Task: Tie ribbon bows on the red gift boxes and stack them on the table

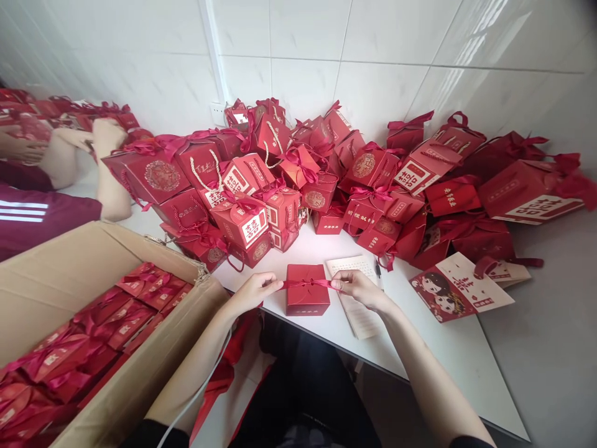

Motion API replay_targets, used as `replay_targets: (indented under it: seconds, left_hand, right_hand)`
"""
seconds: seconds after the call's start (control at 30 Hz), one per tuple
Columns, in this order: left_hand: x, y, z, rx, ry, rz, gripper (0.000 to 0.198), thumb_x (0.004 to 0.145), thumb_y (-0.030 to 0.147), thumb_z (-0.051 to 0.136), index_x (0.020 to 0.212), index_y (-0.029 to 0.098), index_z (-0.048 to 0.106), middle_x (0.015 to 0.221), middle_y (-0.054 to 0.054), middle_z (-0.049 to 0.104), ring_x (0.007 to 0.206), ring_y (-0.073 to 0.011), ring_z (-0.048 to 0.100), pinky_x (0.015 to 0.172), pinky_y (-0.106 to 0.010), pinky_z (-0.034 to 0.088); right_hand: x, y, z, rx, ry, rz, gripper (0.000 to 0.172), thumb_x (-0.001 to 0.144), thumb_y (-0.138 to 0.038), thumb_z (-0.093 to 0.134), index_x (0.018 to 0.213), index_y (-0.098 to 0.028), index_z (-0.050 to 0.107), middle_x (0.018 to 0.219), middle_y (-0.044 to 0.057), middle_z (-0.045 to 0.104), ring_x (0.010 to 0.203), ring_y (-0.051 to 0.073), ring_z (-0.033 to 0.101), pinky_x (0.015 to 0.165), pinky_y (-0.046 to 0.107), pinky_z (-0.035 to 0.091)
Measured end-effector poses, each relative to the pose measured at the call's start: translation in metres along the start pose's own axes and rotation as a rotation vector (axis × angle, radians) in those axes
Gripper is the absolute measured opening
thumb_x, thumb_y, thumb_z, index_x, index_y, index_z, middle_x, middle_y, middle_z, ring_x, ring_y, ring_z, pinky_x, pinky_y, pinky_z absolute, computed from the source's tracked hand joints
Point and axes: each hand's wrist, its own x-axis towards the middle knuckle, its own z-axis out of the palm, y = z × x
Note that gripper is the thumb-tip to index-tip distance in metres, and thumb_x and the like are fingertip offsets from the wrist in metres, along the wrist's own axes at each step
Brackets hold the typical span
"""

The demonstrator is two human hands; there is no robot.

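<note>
A small red gift box (308, 303) stands on the white table (396, 336) right in front of me. Across its top runs a dark pink ribbon (310, 284), crossed or knotted at the middle of the lid. To the left of the box, my left hand (255, 291) pinches one end of the ribbon between thumb and fingers. On the opposite side, my right hand (358, 289) pinches the other end. The ribbon looks taut between both hands. An open notebook (359, 317) lies partly under my right hand, with a black pen (377, 267) at its edge.
Many red gift boxes (237, 218) are heaped against the tiled wall. An open cardboard carton (186, 311) at the left holds more ribboned boxes. An unfolded card box (459, 286) lies at the right. At far left a co-worker's arm (114, 168) reaches over the table.
</note>
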Motion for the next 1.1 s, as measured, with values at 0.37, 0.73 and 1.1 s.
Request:
replay_targets:
  seconds: [0.37, 0.73, 1.1]
  left_hand:
    - [-0.003, 0.027, -0.004, -0.142, 0.005, -0.037, 0.033, 0.082, 0.044, 0.046, 0.063, 0.018, 0.048, 0.057, 0.004, 0.048, 0.055, -0.0108, 0.048, 0.055, -0.022, 0.038]
    - [-0.015, 0.077, -0.019, 0.118, -0.103, 0.023, 0.024, 0.081, 0.036, 0.049, 0.078, 0.017, 0.063, 0.078, -0.001, 0.064, 0.073, -0.0161, 0.058, 0.065, -0.024, 0.043]
    - [-0.019, 0.091, -0.013, 0.376, -0.050, 0.095, 0.021, 0.081, 0.025, 0.043, 0.084, 0.022, 0.064, 0.089, -0.002, 0.067, 0.084, -0.0198, 0.061, 0.079, -0.028, 0.044]
  right_hand:
    - [-0.010, -0.031, -0.001, 0.076, -0.090, -0.158, 0.026, 0.077, -0.043, 0.062, 0.072, -0.017, 0.065, 0.067, -0.001, 0.060, 0.057, 0.011, 0.052, 0.052, 0.022, 0.042]
    - [0.008, -0.036, 0.042, -0.076, 0.085, -0.349, 0.022, 0.079, -0.038, 0.060, 0.082, -0.020, 0.071, 0.084, 0.005, 0.071, 0.083, 0.021, 0.064, 0.080, 0.034, 0.047]
    - [0.010, -0.022, 0.052, -0.186, 0.215, -0.444, 0.021, 0.083, -0.025, 0.049, 0.087, -0.021, 0.069, 0.093, 0.007, 0.069, 0.087, 0.019, 0.064, 0.081, 0.033, 0.048]
